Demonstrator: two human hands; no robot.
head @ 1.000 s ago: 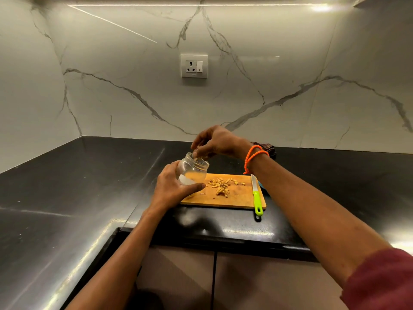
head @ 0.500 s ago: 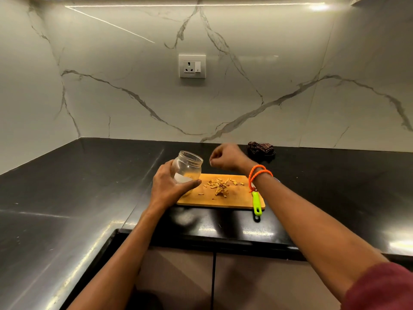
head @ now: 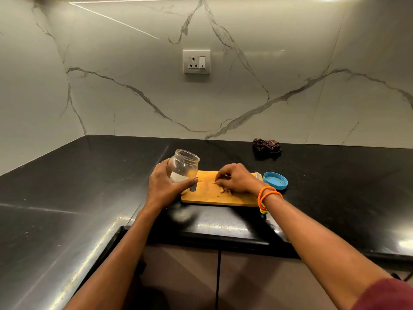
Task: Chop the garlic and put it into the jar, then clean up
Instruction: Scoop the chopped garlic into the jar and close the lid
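Garlic [head: 226, 190] lies chopped in a small scatter on the one wooden cutting board [head: 207, 196], right under my right hand [head: 235, 180]. That grip is curled down over the pieces, fingertips [head: 218, 180] bunched together on them; whether any bits are already pinched between them I cannot tell, since the hand covers most of the pile. My left hand [head: 166, 186] grips the single glass jar [head: 182, 167], thumb across its front and fingers wrapped behind, holding it tilted with its open mouth leaning toward my right hand. The jar hangs over the board's left end, just beside the handle slot. I cannot make out how much garlic is inside it. Two orange bands [head: 267, 195] circle my right wrist. Beyond that wrist, to the right of the board, one blue lid [head: 275, 180] lies on the black table [head: 89, 180], and a pale blade tip of one knife [head: 258, 175] shows between lid and hand; the rest is hidden by my arm. Farther back, near the wall, one dark crumpled cloth [head: 266, 146] sits well apart from both grips. One socket [head: 196, 61] is on the marble wall above.
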